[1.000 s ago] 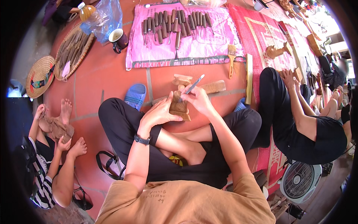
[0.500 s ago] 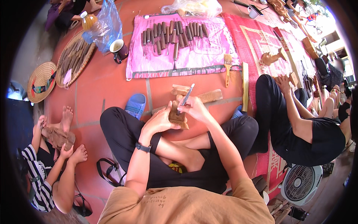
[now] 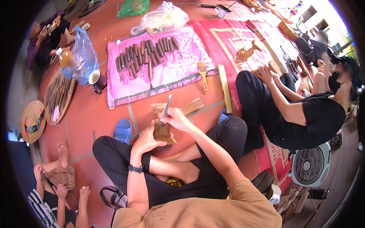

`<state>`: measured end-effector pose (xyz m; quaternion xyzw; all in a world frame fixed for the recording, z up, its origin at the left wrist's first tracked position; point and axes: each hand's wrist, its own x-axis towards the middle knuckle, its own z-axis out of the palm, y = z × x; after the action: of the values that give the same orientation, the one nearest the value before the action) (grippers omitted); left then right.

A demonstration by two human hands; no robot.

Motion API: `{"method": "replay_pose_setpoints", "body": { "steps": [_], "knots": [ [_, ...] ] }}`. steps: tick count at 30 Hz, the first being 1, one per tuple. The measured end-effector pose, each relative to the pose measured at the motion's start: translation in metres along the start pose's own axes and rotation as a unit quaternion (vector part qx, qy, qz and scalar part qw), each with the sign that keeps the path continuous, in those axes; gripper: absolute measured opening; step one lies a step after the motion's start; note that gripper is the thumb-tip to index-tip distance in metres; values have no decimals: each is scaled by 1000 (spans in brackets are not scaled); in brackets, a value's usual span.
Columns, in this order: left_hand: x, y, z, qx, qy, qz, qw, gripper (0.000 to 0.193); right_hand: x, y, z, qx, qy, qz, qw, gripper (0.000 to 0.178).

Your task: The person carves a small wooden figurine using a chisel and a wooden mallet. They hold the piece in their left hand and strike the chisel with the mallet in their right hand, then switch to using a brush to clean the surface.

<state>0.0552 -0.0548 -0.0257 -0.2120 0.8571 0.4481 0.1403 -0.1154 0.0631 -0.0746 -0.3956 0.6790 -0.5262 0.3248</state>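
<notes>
In front of my crossed legs, my left hand [image 3: 145, 142] grips a small carved wood block [image 3: 162, 132] by its left side, thumb along the near edge. My right hand [image 3: 177, 119] pinches a slim grey pen-like tool [image 3: 167, 103], held steeply with its pale end up. Its lower end is at the block's upper face, but I cannot tell whether it touches. Just beyond the block, a wooden strip [image 3: 192, 106] and a shorter wood piece [image 3: 157, 107] lie on the red tiles.
Ahead, several wooden-handled carving tools [image 3: 149, 70] lie on a pink sack [image 3: 118, 91]. A brush [image 3: 202, 67] and a long wooden bar [image 3: 224, 87] lie to their right. A mug [image 3: 99, 83] stands left. Co-workers sit at both sides; a fan [image 3: 310, 164] is at right.
The whole view has turned, so the surroundings sit further left and the co-worker at right shows more. Both hands keep their grip on the block and the pen-like tool.
</notes>
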Motion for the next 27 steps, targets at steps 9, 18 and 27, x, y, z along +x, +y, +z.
{"method": "replay_pose_setpoints", "body": {
  "steps": [9, 18, 27],
  "knots": [
    [-1, 0, 1, -22, -2, -10, 1000, 125, -13, -5, -14, 100, -73, 54, 991, 10],
    [-2, -10, 2, -6, -1, 0, 1000, 126, 3, 0, -5, 168, 127, 49, 976, 13],
    [-1, -8, 3, -4, 4, 6, 1000, 128, 109, 57, -92, 145, 222, 187, 946, 56]
  ]
}}
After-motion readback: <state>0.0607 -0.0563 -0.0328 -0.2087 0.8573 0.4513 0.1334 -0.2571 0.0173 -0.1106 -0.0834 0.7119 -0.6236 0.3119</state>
